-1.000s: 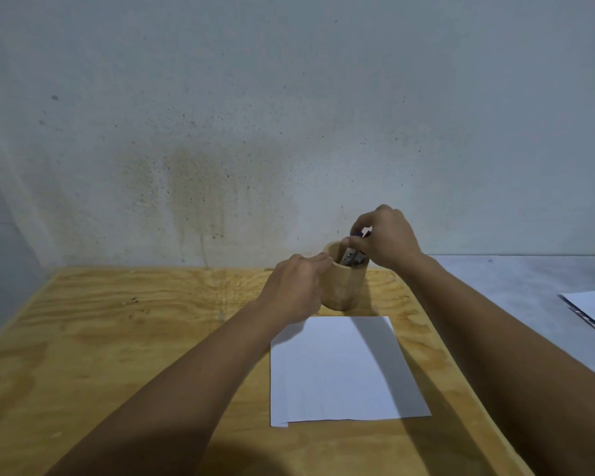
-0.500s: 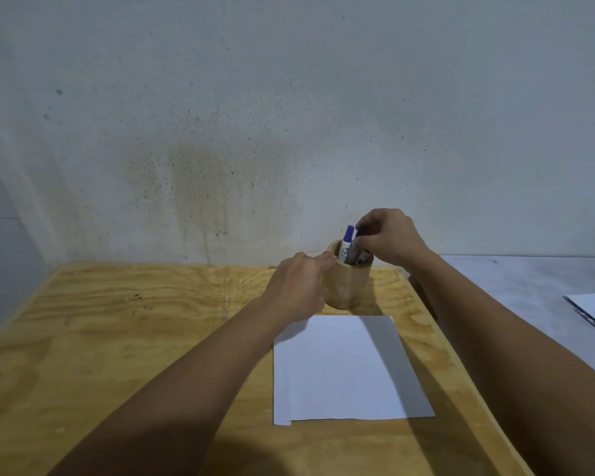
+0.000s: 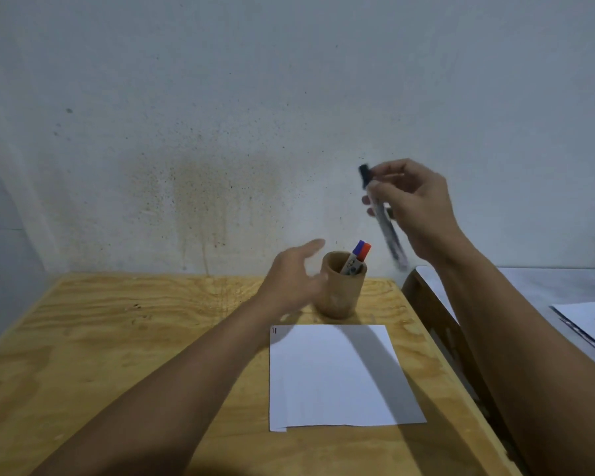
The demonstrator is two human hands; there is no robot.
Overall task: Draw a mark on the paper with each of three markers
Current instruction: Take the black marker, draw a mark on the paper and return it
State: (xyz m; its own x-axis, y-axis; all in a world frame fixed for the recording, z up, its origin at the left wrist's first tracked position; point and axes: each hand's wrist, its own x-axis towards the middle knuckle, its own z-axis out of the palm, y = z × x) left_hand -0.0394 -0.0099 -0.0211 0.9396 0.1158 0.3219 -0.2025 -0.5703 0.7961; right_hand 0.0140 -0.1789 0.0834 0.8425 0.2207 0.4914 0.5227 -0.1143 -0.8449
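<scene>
A white sheet of paper (image 3: pixel 337 376) lies on the plywood table (image 3: pixel 117 338), with a small dark mark at its top left corner. Behind it stands a round wooden cup (image 3: pixel 340 293) holding a blue-capped marker (image 3: pixel 358 250) and a red-capped marker (image 3: pixel 365 253). My right hand (image 3: pixel 416 207) is raised above and right of the cup, shut on a black-capped marker (image 3: pixel 383 221) that hangs cap up, blurred. My left hand (image 3: pixel 294 280) hovers just left of the cup with fingers spread, holding nothing.
A stained white wall rises right behind the table. The table's right edge (image 3: pixel 454 365) runs under my right forearm. Beyond it sits a grey surface (image 3: pixel 547 286) with more white paper (image 3: pixel 588 321) at the far right.
My right hand has pulled the black-capped marker up out of the cup and lifted it to the right. My left hand has let go of the cup and opened.
</scene>
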